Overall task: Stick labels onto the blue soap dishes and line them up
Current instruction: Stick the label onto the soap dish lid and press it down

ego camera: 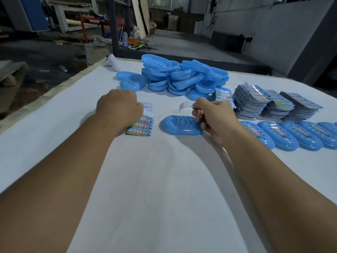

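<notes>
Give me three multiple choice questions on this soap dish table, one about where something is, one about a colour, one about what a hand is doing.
1. Where does the heap of unlabelled dishes lie?
A. far side of the table
B. on the floor
C. under the left hand

2. What colour is the dish by the right hand?
A. red
B. blue
C. green

3. What is the left hand doing?
A. hanging off the table
B. lifting a dish
C. resting on the label sheets

Answers: 1 A, the heap sits beyond both hands. 2 B, it is blue like the labelled row. 3 C, its grip curls over the sheets' top edge.
</notes>
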Demonstrator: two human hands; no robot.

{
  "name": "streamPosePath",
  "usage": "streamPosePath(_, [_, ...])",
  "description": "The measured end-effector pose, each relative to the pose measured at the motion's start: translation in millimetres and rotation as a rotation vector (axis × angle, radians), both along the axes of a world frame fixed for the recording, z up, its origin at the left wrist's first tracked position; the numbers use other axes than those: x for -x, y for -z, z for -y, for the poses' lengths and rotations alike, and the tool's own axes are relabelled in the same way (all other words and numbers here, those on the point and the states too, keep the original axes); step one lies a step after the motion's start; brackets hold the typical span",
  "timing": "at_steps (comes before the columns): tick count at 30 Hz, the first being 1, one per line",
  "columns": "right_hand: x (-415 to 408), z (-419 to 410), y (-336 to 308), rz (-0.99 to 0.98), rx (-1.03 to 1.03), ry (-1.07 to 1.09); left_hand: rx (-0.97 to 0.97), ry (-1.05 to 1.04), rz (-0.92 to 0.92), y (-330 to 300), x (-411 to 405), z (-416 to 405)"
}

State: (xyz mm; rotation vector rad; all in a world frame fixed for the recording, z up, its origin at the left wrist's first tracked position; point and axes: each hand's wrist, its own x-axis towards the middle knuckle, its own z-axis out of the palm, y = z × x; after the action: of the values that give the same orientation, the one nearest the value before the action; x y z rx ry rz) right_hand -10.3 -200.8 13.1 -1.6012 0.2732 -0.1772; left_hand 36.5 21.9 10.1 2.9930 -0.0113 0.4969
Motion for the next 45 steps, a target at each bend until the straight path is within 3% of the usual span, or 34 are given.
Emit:
streamPosePath(3, [1,0,0,0.015,0.017,0.002,-0.102,-0.078,-0.008,0,-2,-3])
streamPosePath(6, [2,-1,1,0.049,0.066,0.013,-0.032,-0.117,0.058,-2,-2,-4])
streamPosePath(9, [3,-4,1,0.089,0.151,0.034,0.409,0.058,0.129,-7,6,11])
streamPosePath(11, [4,-7,2,0.126,0.211,0.038,0.736,0.271,0.039,-8,16,29])
streamPosePath(15, [3,-12,6,0.189,0.364,0.031,0.993,0.515,-0.132,3,34,58])
streamPosePath(40, [5,-14,7,0.324,0.480,-0.132,1.099,0.387,-0.181,5,24,49])
streamPosePath(45, [-2,-8,8,0.252,0.497,0.033,1.063,0.313,-0.143,4,23,52])
